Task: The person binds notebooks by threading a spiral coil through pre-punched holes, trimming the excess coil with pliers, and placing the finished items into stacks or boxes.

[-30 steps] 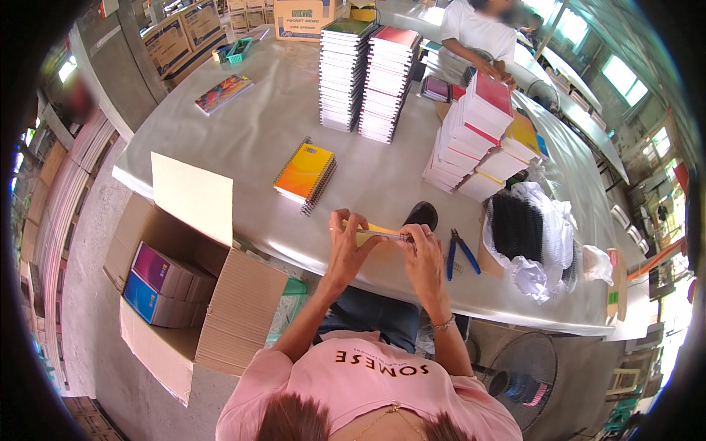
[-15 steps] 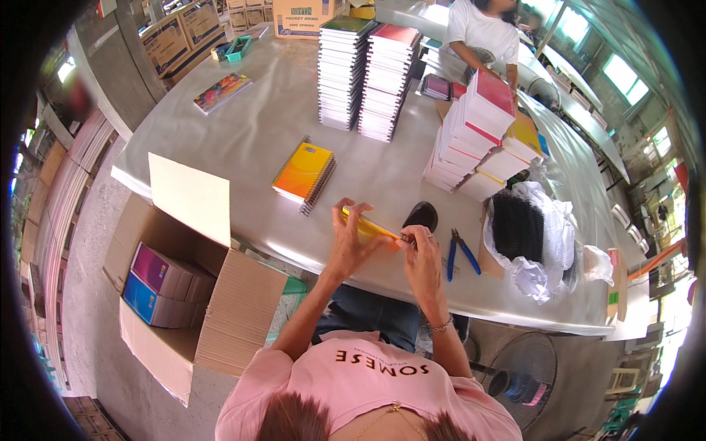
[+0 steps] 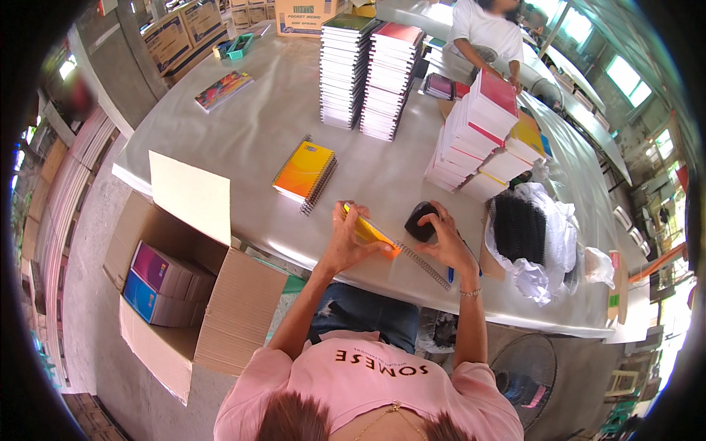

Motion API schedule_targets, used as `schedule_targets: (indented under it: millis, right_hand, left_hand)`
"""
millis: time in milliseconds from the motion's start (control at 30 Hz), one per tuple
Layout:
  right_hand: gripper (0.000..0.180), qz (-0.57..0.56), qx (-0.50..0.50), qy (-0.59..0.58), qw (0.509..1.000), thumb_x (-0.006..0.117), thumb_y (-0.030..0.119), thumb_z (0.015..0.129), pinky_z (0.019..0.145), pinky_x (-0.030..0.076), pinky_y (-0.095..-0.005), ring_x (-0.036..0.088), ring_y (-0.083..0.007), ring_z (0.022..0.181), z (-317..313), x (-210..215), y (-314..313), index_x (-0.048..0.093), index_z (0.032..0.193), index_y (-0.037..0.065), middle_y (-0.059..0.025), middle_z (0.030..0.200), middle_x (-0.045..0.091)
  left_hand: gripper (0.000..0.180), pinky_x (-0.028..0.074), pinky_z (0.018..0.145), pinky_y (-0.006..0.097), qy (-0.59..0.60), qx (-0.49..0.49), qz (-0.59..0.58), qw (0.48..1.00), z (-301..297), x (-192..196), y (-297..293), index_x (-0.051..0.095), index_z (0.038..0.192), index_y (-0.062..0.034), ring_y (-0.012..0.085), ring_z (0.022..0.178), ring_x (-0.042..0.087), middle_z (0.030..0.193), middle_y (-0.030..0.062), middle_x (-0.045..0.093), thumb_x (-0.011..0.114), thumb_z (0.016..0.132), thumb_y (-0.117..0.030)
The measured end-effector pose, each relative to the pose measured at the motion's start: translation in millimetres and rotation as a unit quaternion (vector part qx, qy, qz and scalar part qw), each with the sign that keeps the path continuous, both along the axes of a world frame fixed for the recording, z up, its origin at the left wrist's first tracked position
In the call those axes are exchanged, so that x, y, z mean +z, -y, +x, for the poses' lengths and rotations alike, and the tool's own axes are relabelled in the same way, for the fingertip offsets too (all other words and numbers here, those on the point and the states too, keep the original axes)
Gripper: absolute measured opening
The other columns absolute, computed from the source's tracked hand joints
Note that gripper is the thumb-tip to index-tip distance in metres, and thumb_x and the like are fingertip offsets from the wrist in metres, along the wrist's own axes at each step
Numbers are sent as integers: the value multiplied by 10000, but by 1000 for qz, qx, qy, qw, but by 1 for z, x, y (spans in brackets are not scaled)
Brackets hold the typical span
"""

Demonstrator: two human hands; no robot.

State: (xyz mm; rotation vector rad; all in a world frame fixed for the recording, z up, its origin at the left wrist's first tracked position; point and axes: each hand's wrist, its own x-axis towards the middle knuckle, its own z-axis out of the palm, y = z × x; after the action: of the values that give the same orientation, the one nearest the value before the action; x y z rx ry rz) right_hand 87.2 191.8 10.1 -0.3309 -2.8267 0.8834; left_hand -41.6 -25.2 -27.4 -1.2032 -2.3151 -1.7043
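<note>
My left hand (image 3: 347, 239) grips a small yellow-orange notebook (image 3: 371, 234) near the table's front edge. From the notebook's near right end a long wire coil (image 3: 425, 264) sticks out over the table. To the right of it, my right hand (image 3: 450, 239) has its fingers curled on a black rounded object (image 3: 419, 222) whose exact kind I cannot make out. Blue-handled cutting pliers (image 3: 451, 275) lie mostly hidden behind my right hand. Farther left lies a small stack of yellow-orange coil-bound notebooks (image 3: 305, 165).
Two tall stacks of coil-bound notebooks (image 3: 390, 81) stand at the back. On the right are piled page blocks (image 3: 478, 121) and black coils (image 3: 518, 228) on white plastic. An open carton (image 3: 243, 305) holding notebooks stands at the left. Another person (image 3: 485, 37) is across the table.
My right hand has left the notebook's end and moved right onto the black object. The coil now extends farther from the notebook. My left hand has stayed nearly in place.
</note>
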Motion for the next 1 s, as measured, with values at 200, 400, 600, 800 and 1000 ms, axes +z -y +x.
schedule_targets:
  millis: [200, 400, 600, 800, 1000]
  right_hand:
    - [563, -21, 13, 39, 999, 846, 231, 706, 1128, 331, -462, 326, -386, 1379, -8, -14, -11, 539, 1162, 110, -190, 1543, 263]
    - [469, -388, 43, -50, 919, 825, 336, 745, 1061, 380, -371, 466, -286, 1287, 5, -21, -3, 613, 1067, 68, -169, 1443, 460]
    - [469, -644, 145, -63, 748, 832, 347, 748, 1057, 371, -325, 456, -241, 1289, 33, -20, 2, 603, 1010, 32, -180, 1459, 438]
    - [368, -454, 52, 7, 890, 812, 282, 759, 1045, 368, -335, 482, -221, 1261, 35, 0, 8, 647, 986, 43, -149, 1395, 506]
    - [270, -309, 25, 0, 951, 755, 175, 822, 973, 417, -321, 528, -169, 1162, 35, 26, 26, 657, 1012, 11, -119, 1366, 519]
  left_hand:
    - [818, 393, 986, 470, 16, -9, -13, 1000, 3, 1, -3, 476, 1153, -79, 365, 1152, 407, 1169, 168, 413, 945, 536, -342]
    - [853, 400, 985, 458, 15, -16, -8, 1000, 4, -3, -4, 459, 1170, -68, 361, 1158, 402, 1178, 167, 395, 951, 526, -336]
    - [849, 399, 984, 445, 22, -24, 12, 999, 4, -4, -4, 463, 1163, -60, 352, 1153, 400, 1165, 165, 392, 955, 525, -330]
    - [841, 400, 971, 437, 16, -26, 5, 1000, 3, -4, -5, 463, 1152, -58, 342, 1132, 401, 1148, 164, 395, 957, 524, -322]
    - [813, 411, 946, 414, 14, -33, 26, 999, 2, -4, -5, 466, 1134, -61, 325, 1114, 414, 1130, 149, 396, 957, 526, -286]
